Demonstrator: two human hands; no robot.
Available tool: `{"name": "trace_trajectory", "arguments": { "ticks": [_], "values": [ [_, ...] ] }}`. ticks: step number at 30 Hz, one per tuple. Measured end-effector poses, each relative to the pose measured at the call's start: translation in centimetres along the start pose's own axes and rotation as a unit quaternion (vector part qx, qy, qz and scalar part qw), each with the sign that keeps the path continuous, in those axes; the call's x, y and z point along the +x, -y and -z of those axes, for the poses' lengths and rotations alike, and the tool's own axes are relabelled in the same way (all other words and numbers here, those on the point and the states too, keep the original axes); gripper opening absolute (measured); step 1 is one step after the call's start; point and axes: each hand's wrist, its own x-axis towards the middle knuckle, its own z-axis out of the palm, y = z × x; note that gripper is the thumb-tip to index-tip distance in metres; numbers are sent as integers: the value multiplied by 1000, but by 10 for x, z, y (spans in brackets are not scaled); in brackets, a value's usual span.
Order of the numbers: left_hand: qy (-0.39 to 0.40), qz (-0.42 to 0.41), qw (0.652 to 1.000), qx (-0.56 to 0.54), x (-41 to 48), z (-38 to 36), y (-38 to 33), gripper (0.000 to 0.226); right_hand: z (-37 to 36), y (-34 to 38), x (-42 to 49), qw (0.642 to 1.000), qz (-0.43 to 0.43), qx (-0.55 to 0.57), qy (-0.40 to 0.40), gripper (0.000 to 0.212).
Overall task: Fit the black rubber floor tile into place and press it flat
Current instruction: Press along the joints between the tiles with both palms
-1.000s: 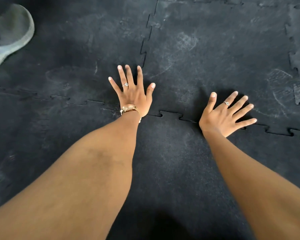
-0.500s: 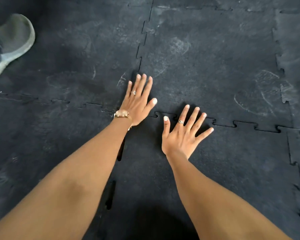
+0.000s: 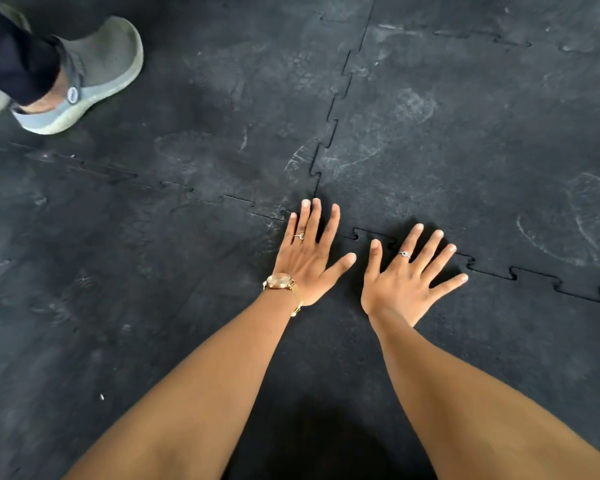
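Observation:
The black rubber floor tile [image 3: 499, 341] lies near me, its toothed far edge meeting the neighbouring tiles along a jigsaw seam [image 3: 520, 275]. My left hand [image 3: 309, 258], with a ring and a gold watch, lies flat and palm down on the tile's far left corner, fingers reaching the point where the seams cross. My right hand [image 3: 409, 275] lies flat beside it, fingers spread over the far seam. Both palms rest on the rubber and hold nothing. My forearms hide the tile's left edge.
More black interlocking tiles [image 3: 465, 133] cover the floor all around, scuffed with pale footprints. Another person's foot in a grey clog [image 3: 87, 74] stands at the far left, with a dark trouser leg above it.
Both hands have shifted along the far seam: the right hand moved left until it sits close beside the left hand. The view swung left, showing more of the grey clog.

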Motion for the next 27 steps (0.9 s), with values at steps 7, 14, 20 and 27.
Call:
{"name": "trace_trajectory", "arguments": {
  "ticks": [7, 14, 20, 27],
  "values": [
    [29, 54, 907, -416, -8, 35, 10, 69, -2, -2, 1, 1000, -2, 3, 6, 77],
    [-138, 255, 956, -53, -63, -7, 23, 70, -2, -1, 1, 1000, -6, 2, 8, 77],
    [-95, 274, 957, 8, -57, -9, 25, 74, -3, -1, 1, 1000, -8, 1, -7, 77],
    [-79, 288, 954, -15, -56, -9, 25, 74, 0, 0, -2, 1000, -13, 15, -2, 75]
  ]
}}
